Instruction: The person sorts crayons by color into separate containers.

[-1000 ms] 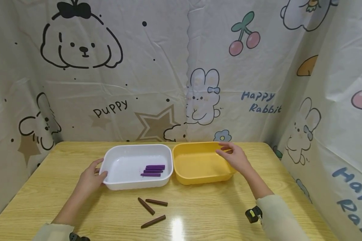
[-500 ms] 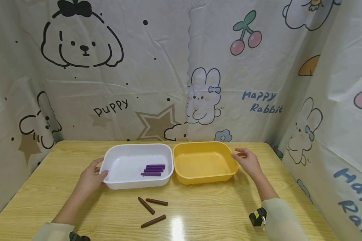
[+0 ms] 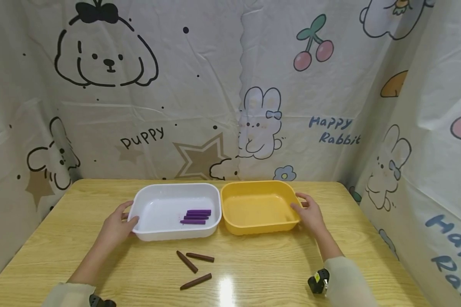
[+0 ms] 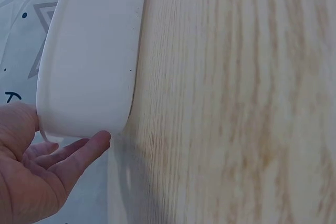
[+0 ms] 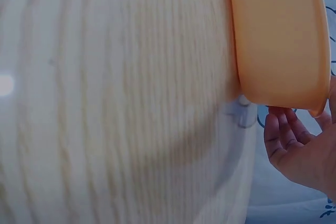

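White tray (image 3: 173, 234) and yellow tray (image 3: 255, 209) sit side by side on the worktop (image 3: 265, 268), left hand (image 3: 117, 227) and right hand (image 3: 311, 216) each gripping one outer end, so uneven lifting could roll the white tray's purple sticks (image 3: 196, 218).

Both arms (image 3: 87, 261) (image 3: 328, 244) extend forward, fingers (image 4: 84, 157) (image 5: 273, 135) bent.

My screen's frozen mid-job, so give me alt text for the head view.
The left hand holds a white tray, the right hand a yellow tray beside it. Four purple crayons lie in the white tray; three brown crayons lie on the table.
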Action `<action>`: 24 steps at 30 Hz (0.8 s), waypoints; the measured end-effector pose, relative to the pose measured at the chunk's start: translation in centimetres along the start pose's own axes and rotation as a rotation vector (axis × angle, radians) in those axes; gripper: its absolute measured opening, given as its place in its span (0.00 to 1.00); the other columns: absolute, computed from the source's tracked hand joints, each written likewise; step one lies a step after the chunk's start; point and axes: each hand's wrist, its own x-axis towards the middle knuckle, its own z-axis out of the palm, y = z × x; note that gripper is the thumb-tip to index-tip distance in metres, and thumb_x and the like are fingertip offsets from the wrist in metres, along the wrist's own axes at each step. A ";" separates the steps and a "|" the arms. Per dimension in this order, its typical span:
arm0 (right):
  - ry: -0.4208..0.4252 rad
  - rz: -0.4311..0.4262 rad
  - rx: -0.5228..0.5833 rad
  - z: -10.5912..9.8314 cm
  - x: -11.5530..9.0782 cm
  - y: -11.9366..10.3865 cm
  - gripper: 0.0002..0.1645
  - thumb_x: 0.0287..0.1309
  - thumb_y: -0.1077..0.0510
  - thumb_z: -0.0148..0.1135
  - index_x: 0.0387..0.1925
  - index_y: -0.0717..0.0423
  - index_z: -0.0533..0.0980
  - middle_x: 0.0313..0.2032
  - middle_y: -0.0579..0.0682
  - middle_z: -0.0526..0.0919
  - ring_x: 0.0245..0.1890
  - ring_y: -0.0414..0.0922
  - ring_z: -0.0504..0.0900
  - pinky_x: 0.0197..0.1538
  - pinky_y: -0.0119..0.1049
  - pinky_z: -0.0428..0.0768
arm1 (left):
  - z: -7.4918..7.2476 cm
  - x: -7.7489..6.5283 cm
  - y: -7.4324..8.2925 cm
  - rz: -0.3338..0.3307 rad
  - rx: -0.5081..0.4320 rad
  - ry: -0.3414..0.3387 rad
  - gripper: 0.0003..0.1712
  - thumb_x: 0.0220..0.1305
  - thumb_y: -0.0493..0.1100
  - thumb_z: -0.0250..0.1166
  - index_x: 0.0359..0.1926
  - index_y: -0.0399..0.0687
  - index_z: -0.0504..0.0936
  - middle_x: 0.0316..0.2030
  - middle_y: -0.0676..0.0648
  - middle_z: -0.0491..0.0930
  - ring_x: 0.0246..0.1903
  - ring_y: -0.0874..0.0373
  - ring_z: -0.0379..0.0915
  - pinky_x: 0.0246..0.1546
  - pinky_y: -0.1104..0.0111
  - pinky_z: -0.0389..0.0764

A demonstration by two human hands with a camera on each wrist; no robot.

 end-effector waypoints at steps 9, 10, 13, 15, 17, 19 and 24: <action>0.051 -0.006 0.030 0.5 -0.1 0.3 0.29 0.62 0.58 0.57 0.64 0.57 0.64 0.50 0.68 0.74 0.43 0.51 0.78 0.37 0.30 0.81 | 0.0 -0.3 -0.2 -0.011 -0.032 -0.006 0.40 0.68 0.51 0.54 0.71 0.36 0.48 0.59 0.22 0.62 0.50 0.35 0.74 0.37 0.63 0.85; 0.053 -0.007 0.029 0.5 -0.1 0.3 0.29 0.62 0.59 0.56 0.64 0.57 0.64 0.50 0.68 0.74 0.42 0.50 0.78 0.37 0.30 0.81 | 0.0 -0.4 -0.3 -0.007 -0.037 0.002 0.41 0.68 0.53 0.54 0.70 0.36 0.48 0.59 0.22 0.63 0.49 0.36 0.75 0.37 0.63 0.85; 0.061 -0.003 0.030 0.6 0.0 0.4 0.29 0.62 0.59 0.57 0.64 0.57 0.64 0.50 0.68 0.74 0.41 0.49 0.78 0.36 0.28 0.80 | -0.1 -0.6 -0.3 0.013 -0.042 0.048 0.43 0.65 0.58 0.54 0.69 0.35 0.52 0.59 0.24 0.65 0.50 0.37 0.75 0.36 0.64 0.85; 0.061 -0.003 0.032 0.6 0.0 0.4 0.29 0.61 0.59 0.57 0.63 0.57 0.65 0.49 0.68 0.75 0.41 0.49 0.78 0.36 0.29 0.81 | -0.2 -0.9 -0.2 0.034 -0.017 0.100 0.43 0.64 0.61 0.54 0.68 0.35 0.56 0.59 0.26 0.67 0.51 0.37 0.74 0.39 0.61 0.85; 0.058 0.000 0.038 0.6 0.0 0.4 0.29 0.61 0.59 0.57 0.63 0.57 0.65 0.49 0.68 0.75 0.41 0.50 0.78 0.36 0.29 0.81 | -0.4 -1.1 0.0 0.059 0.013 0.157 0.42 0.64 0.62 0.54 0.66 0.35 0.60 0.59 0.29 0.68 0.54 0.37 0.71 0.44 0.56 0.82; 0.055 0.002 0.042 0.6 0.0 0.5 0.29 0.61 0.59 0.57 0.63 0.57 0.65 0.49 0.67 0.75 0.40 0.49 0.79 0.36 0.29 0.81 | -0.5 -1.5 0.2 0.096 0.051 0.214 0.39 0.64 0.61 0.54 0.63 0.35 0.64 0.58 0.31 0.69 0.55 0.36 0.68 0.49 0.50 0.79; 0.053 0.012 0.046 0.5 0.1 0.6 0.29 0.62 0.58 0.57 0.64 0.55 0.64 0.50 0.66 0.74 0.40 0.47 0.78 0.36 0.28 0.81 | -0.7 -2.8 1.3 0.246 0.159 0.300 0.32 0.64 0.55 0.59 0.58 0.33 0.70 0.54 0.31 0.71 0.53 0.37 0.66 0.48 0.43 0.74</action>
